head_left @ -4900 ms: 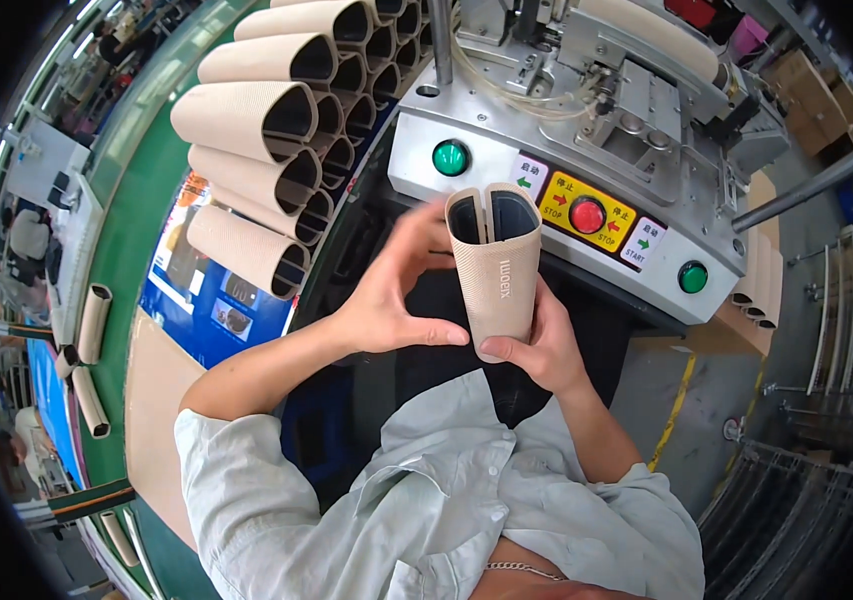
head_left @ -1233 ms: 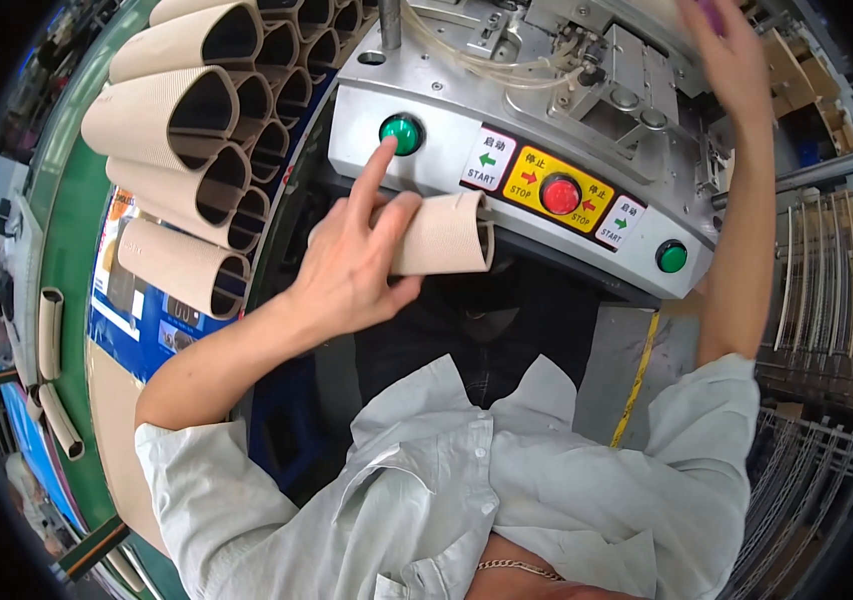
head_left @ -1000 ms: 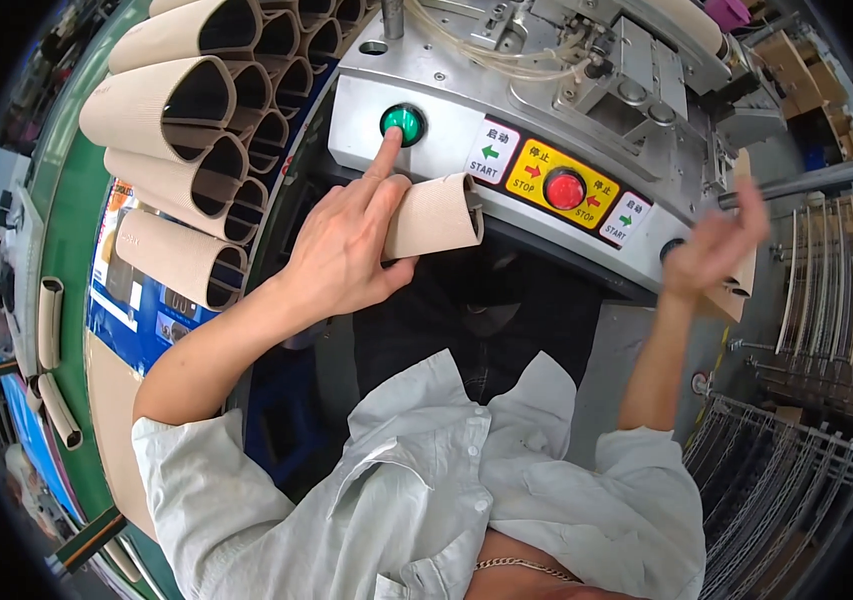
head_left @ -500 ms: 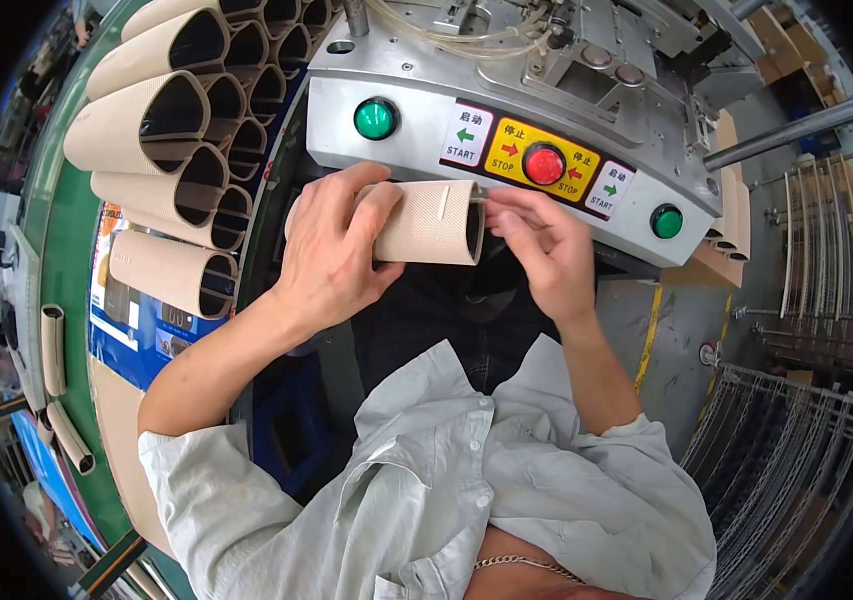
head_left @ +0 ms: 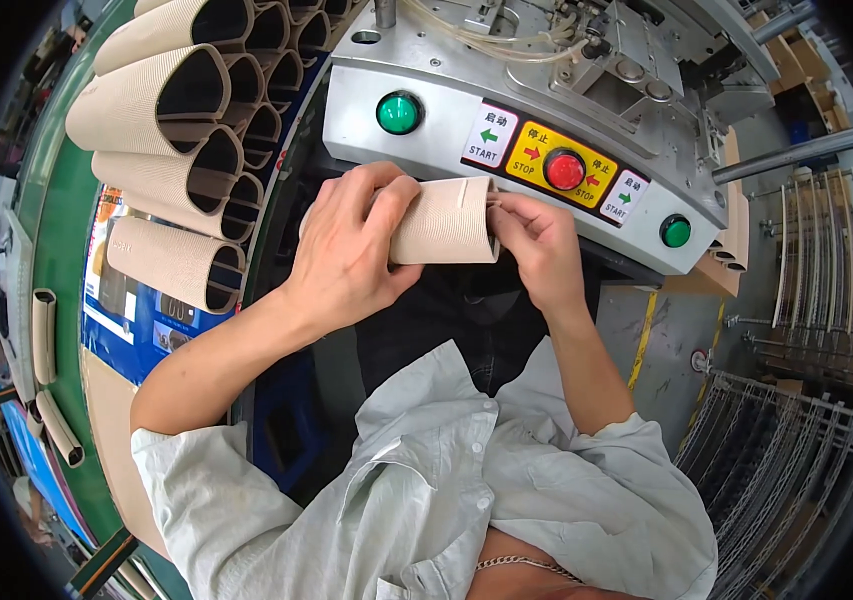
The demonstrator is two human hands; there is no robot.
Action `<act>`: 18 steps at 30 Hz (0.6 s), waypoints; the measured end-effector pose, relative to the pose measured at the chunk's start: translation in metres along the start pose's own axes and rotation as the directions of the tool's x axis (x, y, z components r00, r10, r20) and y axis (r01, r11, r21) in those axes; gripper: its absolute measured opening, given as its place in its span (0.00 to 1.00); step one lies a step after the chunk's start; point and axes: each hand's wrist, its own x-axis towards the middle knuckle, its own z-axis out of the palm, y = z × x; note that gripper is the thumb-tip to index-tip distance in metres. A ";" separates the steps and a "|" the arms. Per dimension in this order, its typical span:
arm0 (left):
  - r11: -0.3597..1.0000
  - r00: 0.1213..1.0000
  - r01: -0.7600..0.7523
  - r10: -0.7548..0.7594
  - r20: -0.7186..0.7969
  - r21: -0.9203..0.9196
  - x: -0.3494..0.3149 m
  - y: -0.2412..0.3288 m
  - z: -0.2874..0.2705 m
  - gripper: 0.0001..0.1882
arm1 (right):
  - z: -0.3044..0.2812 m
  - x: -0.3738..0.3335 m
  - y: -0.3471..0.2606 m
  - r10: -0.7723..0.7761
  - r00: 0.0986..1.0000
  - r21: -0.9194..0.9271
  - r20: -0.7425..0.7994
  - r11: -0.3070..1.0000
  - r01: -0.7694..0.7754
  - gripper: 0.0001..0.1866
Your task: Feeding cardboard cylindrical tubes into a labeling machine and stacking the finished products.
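A beige, ribbed hollow sleeve (head_left: 446, 225), with a narrow slot in its upper face, lies on its side in front of the machine. My left hand (head_left: 351, 245) is wrapped over its left part, thumb below and fingers on top. At the open right end of the sleeve is my right hand (head_left: 544, 250), its thumb and fingertips pinched together against the rim. Whatever the right fingertips hold there is too small and hidden to make out. The left end of the sleeve is covered by my left hand.
Several similar sleeves (head_left: 136, 100) are stacked at the left, and one single sleeve (head_left: 161, 262) lies on a blue printed sheet. Ahead stands a metal machine (head_left: 376, 75) with a green button (head_left: 399, 112), a red button (head_left: 564, 170) and another green button (head_left: 675, 231). Wire racks (head_left: 796, 430) stand right.
My right fingertips have closed in on the sleeve's open end and pinch at its rim. The left hand keeps its hold; the sleeve sits slightly further right in view as the view shifts.
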 end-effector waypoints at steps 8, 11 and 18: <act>0.981 0.997 0.052 -0.040 0.064 -0.189 0.000 -0.002 0.001 0.42 | 0.002 0.007 -0.022 -0.244 0.968 -0.159 -0.063 0.960 0.231 0.09; 0.972 0.996 0.055 -0.038 0.076 -0.230 -0.001 -0.001 0.000 0.41 | -0.003 0.010 -0.021 -0.286 0.958 -0.269 -0.024 0.925 0.269 0.08; 0.968 0.994 0.014 0.014 0.108 -0.250 0.000 -0.003 -0.004 0.42 | -0.004 0.007 -0.015 -0.293 0.954 -0.247 -0.060 0.930 0.271 0.07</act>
